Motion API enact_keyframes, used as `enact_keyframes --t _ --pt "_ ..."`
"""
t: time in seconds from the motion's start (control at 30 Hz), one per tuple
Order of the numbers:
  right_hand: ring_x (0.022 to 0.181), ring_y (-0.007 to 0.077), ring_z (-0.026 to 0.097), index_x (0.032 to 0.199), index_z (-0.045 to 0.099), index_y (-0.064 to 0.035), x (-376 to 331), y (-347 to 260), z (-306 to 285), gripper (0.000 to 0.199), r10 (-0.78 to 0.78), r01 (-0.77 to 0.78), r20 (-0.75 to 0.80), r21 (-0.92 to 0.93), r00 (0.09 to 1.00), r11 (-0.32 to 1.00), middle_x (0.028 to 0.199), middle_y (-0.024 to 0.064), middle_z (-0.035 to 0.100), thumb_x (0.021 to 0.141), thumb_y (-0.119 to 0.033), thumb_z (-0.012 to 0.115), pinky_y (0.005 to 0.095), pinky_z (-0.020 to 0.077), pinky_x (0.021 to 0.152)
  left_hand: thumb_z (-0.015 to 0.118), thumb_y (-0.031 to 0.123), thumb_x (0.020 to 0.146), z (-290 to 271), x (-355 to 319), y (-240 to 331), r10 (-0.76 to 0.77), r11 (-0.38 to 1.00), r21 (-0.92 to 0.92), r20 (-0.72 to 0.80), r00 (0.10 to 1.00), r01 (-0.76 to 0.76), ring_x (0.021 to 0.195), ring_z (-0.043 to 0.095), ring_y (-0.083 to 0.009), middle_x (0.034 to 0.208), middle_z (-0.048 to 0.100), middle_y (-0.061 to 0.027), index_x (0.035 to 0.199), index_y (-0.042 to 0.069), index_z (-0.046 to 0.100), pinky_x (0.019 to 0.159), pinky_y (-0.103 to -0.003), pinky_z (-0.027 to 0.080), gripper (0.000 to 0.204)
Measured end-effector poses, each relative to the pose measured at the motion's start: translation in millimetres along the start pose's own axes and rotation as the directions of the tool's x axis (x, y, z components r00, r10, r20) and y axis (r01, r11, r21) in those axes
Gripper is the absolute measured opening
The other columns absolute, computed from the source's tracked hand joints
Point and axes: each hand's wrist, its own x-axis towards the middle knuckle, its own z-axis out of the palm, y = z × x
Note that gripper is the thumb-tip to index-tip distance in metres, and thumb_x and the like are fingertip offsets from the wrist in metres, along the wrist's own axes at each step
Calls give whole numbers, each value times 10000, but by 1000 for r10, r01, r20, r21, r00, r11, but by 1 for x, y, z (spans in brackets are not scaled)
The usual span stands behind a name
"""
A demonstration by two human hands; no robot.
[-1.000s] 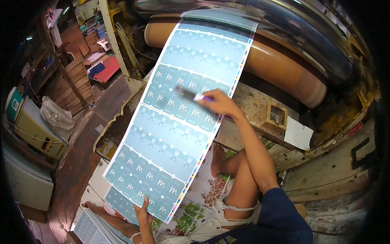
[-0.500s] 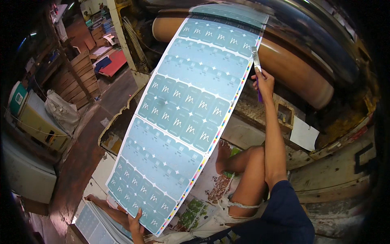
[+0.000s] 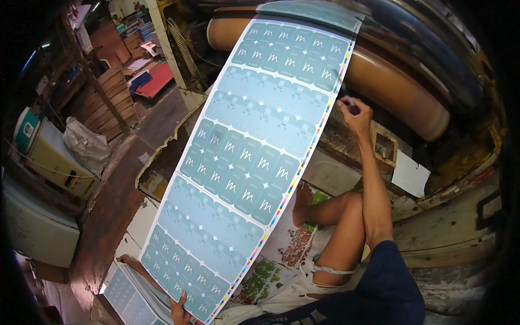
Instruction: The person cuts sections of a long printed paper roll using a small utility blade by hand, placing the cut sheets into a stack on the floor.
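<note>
A long sheet [image 3: 260,111] printed with teal card designs and a coloured strip along its right edge slopes from rollers at the top toward me. My left hand [image 3: 179,310] pinches its near end, with the thumb on top. My right hand [image 3: 357,116] is closed around the purple handle [image 3: 353,109] of a flat scraper-like tool, just beside the sheet's right edge. The tool's blade is dark and hard to make out now. Behind the sheet lies a wide brown roller [image 3: 401,92].
A stack of similar printed sheets [image 3: 130,300] lies at the lower left. A white paper [image 3: 410,176] and a small framed opening [image 3: 384,147] are right of my forearm. My bent right leg [image 3: 338,233] is below the sheet. A whitish sack [image 3: 86,146] stands far left.
The sheet has come a little farther down from the rollers, showing another row of designs at the top. My right hand has dropped slightly and turned, with the blade drawn down from the sheet's edge.
</note>
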Motion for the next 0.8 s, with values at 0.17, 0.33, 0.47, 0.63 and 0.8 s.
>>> enact_keyframes --t 0.17,0.33,0.47,0.63,0.8 --pt "826 272 663 1336 532 -299 3 -37 -4 688 -253 200 -129 -323 959 925 1342 75 514 738 -2 697 386 554 681 666 21 850 -28 -19 12 -49 999 -21 -203 978 46 1031 608 -300 1215 556 -165 1389 39 326 825 -437 548 637" --pt "899 278 683 1301 564 -343 12 -13 2 807 -292 327 179 -214 940 921 1408 -5 499 612 72 617 354 578 728 658 13 857 -34 -34 12 1 997 -69 -172 985 -13 1016 611 -282 1184 580 -123 1353 20 388 822 -430 549 565" --pt "860 268 700 1186 665 -205 7 -3 5 658 -191 221 341 -50 920 974 1278 113 586 602 79 557 294 544 736 653 29 871 -60 -29 0 66 995 89 -187 980 -50 1071 577 -256 1192 585 -100 1338 46 434 895 -409 499 516" --pt "807 306 701 1102 700 -119 -22 6 36 485 -317 319 293 42 902 947 1093 209 650 656 41 593 316 536 736 670 68 879 -165 22 -37 267 958 146 -135 954 -247 1102 547 -221 1218 572 -89 1324 53 453 940 -341 447 495" --pt "799 320 696 1006 718 -47 -25 -20 30 293 -168 248 524 -87 835 965 892 238 669 727 -7 639 334 526 719 690 56 864 -175 34 -5 187 973 192 -311 932 -131 1024 578 -221 1159 587 -101 1257 45 470 888 -344 482 450"
